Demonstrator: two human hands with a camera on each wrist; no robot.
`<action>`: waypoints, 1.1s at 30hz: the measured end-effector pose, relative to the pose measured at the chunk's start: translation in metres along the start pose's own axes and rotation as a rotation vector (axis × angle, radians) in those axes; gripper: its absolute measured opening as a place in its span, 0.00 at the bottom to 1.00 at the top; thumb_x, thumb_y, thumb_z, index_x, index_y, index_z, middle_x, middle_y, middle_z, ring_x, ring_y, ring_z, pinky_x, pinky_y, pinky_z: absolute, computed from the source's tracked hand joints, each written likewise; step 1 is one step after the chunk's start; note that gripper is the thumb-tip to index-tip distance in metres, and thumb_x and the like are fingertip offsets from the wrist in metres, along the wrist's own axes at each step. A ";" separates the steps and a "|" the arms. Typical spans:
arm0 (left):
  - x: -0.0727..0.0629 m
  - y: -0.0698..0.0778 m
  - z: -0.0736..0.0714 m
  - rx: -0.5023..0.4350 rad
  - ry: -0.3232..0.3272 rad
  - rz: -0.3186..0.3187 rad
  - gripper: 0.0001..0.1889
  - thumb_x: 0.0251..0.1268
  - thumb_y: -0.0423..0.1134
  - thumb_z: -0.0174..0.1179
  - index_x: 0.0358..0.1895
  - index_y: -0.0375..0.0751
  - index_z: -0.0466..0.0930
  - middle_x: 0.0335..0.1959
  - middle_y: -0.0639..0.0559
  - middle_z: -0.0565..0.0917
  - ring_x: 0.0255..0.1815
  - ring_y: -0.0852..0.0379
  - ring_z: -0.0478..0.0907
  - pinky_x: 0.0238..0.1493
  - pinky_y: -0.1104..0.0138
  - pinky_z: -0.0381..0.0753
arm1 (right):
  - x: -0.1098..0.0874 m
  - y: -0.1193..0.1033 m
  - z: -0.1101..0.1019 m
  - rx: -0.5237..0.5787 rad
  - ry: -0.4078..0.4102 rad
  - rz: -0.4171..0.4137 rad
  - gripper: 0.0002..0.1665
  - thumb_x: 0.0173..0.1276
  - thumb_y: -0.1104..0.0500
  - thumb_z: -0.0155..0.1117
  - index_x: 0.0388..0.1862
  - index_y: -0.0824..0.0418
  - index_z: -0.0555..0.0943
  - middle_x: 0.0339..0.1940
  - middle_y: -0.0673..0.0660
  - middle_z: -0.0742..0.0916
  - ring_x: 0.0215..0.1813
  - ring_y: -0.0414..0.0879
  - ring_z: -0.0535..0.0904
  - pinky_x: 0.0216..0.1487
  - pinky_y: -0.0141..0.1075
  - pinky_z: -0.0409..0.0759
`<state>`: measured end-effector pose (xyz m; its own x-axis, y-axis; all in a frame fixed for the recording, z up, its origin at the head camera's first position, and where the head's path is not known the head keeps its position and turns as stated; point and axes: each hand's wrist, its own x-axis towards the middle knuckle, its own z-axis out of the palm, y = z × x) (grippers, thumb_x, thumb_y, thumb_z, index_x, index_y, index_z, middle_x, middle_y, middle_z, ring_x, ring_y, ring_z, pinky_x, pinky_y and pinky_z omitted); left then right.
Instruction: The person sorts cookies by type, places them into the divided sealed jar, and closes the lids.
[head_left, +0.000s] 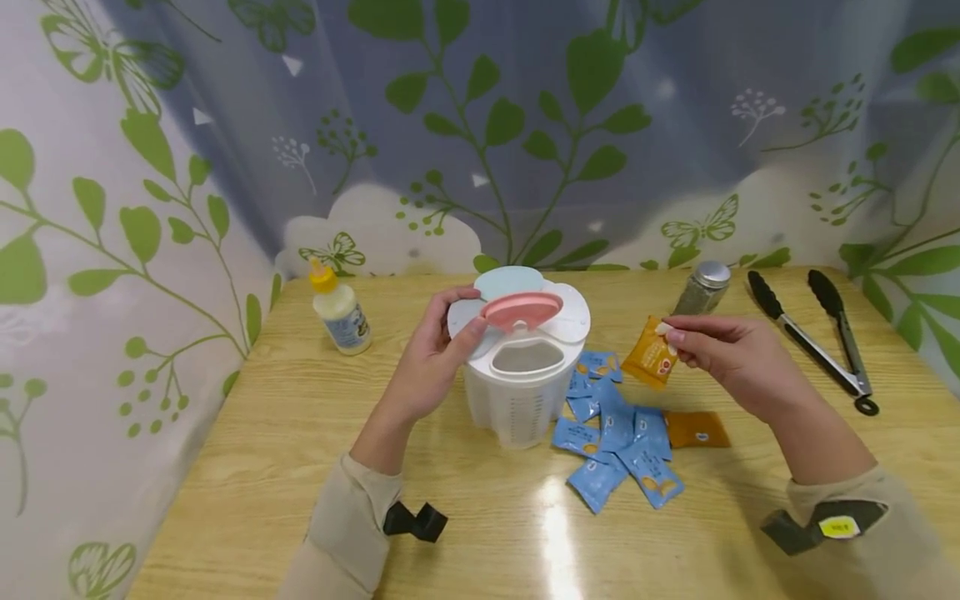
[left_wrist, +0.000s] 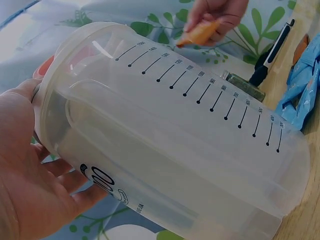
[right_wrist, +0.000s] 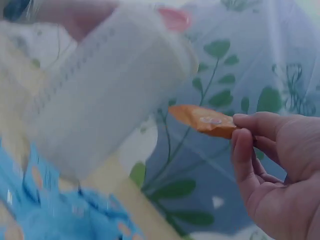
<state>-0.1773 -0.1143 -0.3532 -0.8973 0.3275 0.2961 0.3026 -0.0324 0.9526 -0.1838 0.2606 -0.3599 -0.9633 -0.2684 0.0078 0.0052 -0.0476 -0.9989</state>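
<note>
A translucent plastic storage container (head_left: 517, 400) with measuring marks stands on the table under a white lid of several sections. Its pink flap (head_left: 522, 310) is raised, baring an opening at the front; the pale blue flap (head_left: 510, 284) lies flat. My left hand (head_left: 433, 354) grips the lid from the left, thumb by the pink flap and fingers round the side (left_wrist: 45, 185). Between thumb and fingers, my right hand (head_left: 738, 358) pinches an orange snack packet (head_left: 651, 354) by its corner, above the table and right of the container.
Several blue packets (head_left: 617, 417) lie heaped right of the container, with another orange packet (head_left: 697, 429) beside them. Farther back are a glass spice jar (head_left: 702, 288) and black-tipped tongs (head_left: 817, 342). A yellow-capped bottle (head_left: 342, 312) stands at left. Patterned curtain (head_left: 525, 150) hangs behind the table.
</note>
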 end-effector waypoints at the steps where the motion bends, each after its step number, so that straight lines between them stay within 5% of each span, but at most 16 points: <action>1: 0.000 0.000 0.000 -0.002 0.001 0.001 0.21 0.79 0.39 0.50 0.68 0.38 0.61 0.60 0.39 0.73 0.53 0.54 0.78 0.49 0.68 0.83 | 0.000 -0.003 0.002 0.053 -0.019 -0.016 0.15 0.74 0.67 0.59 0.50 0.55 0.88 0.47 0.45 0.90 0.42 0.37 0.85 0.42 0.25 0.83; 7: 0.000 -0.001 0.001 -0.025 0.004 0.007 0.22 0.78 0.40 0.50 0.68 0.38 0.61 0.60 0.38 0.74 0.52 0.55 0.79 0.48 0.67 0.83 | 0.000 -0.024 0.020 0.259 -0.121 -0.108 0.19 0.75 0.74 0.52 0.51 0.62 0.87 0.46 0.52 0.90 0.40 0.40 0.83 0.40 0.26 0.82; 13: 0.000 -0.002 0.000 -0.017 0.004 0.012 0.22 0.78 0.43 0.50 0.69 0.39 0.61 0.58 0.38 0.74 0.51 0.56 0.80 0.48 0.67 0.83 | 0.005 -0.043 0.050 0.303 -0.172 -0.198 0.19 0.74 0.75 0.52 0.51 0.64 0.87 0.44 0.53 0.90 0.38 0.41 0.83 0.38 0.27 0.82; 19: 0.000 -0.002 -0.001 -0.010 0.005 0.011 0.23 0.78 0.46 0.51 0.68 0.41 0.62 0.58 0.40 0.75 0.50 0.56 0.80 0.47 0.66 0.83 | 0.014 -0.058 0.083 0.292 -0.140 -0.225 0.16 0.72 0.74 0.56 0.49 0.63 0.88 0.43 0.54 0.89 0.36 0.42 0.82 0.38 0.27 0.82; 26: 0.000 0.001 0.000 0.005 0.022 -0.002 0.21 0.78 0.41 0.51 0.68 0.39 0.62 0.57 0.39 0.75 0.48 0.55 0.79 0.45 0.68 0.84 | 0.016 -0.063 0.116 0.116 -0.028 -0.330 0.13 0.66 0.74 0.65 0.45 0.66 0.89 0.41 0.56 0.88 0.32 0.44 0.82 0.36 0.30 0.84; 33: 0.000 0.002 0.000 0.024 0.030 -0.006 0.22 0.78 0.42 0.52 0.68 0.39 0.62 0.66 0.42 0.71 0.55 0.54 0.76 0.50 0.69 0.82 | 0.012 -0.051 0.127 -0.102 -0.081 -0.454 0.11 0.62 0.76 0.67 0.44 0.74 0.86 0.39 0.57 0.86 0.37 0.45 0.83 0.32 0.30 0.83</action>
<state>-0.1764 -0.1145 -0.3517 -0.9080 0.2996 0.2929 0.3048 -0.0073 0.9524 -0.1617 0.1379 -0.3028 -0.8380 -0.3167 0.4445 -0.4421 -0.0836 -0.8931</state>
